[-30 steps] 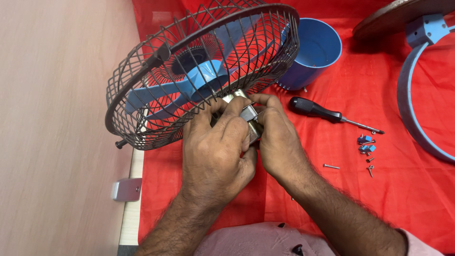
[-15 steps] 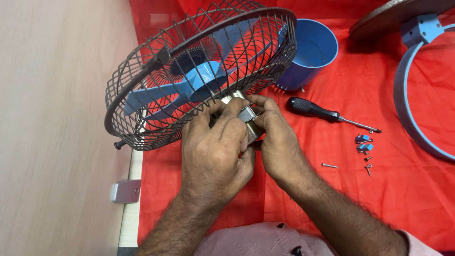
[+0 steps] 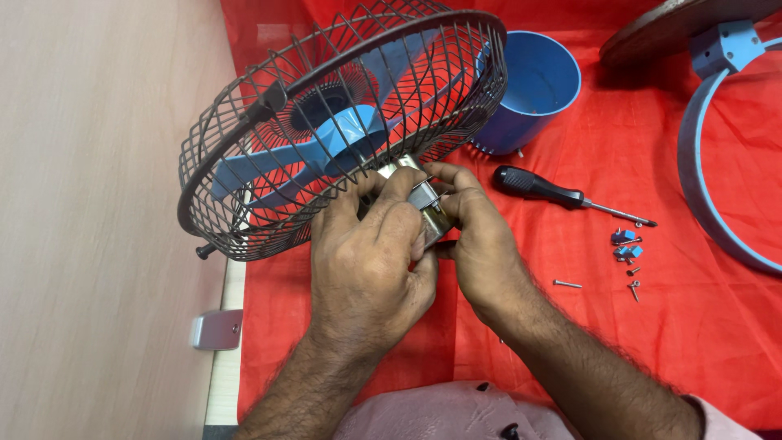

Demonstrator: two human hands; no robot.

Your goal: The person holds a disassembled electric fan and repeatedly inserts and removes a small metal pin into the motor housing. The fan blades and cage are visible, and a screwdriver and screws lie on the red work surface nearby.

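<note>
Both hands cover most of the small metal motor (image 3: 428, 210) at the back of the fan, so only its silvery block and a corner show between the fingers. The left hand (image 3: 371, 261) wraps over it from the near side, fingers curled shut around it; the right hand (image 3: 481, 240) pinches its far edge with thumb and forefinger. The motor sits against the rear of the wire fan cage (image 3: 342, 122), which stands tilted on its rim on the red cloth (image 3: 692, 342).

Inside the cage is one blue fan blade set (image 3: 342, 138); three blades can be made out through the wires, partly blurred by the mesh. One blue plastic cup-shaped housing (image 3: 529, 90) lies just behind the cage (its inside looks bare, though the cage hides its left part). One black-handled screwdriver (image 3: 562, 195) lies to the right of the hands. Further right are two small blue clips (image 3: 626, 244) and a few loose screws (image 3: 566, 283), too small to count surely. A blue ring stand (image 3: 717, 163) and a dark round base (image 3: 660, 28) are cut off at the top right edge. A grey bracket (image 3: 216, 330) sits by the table (image 3: 98, 204) edge.
</note>
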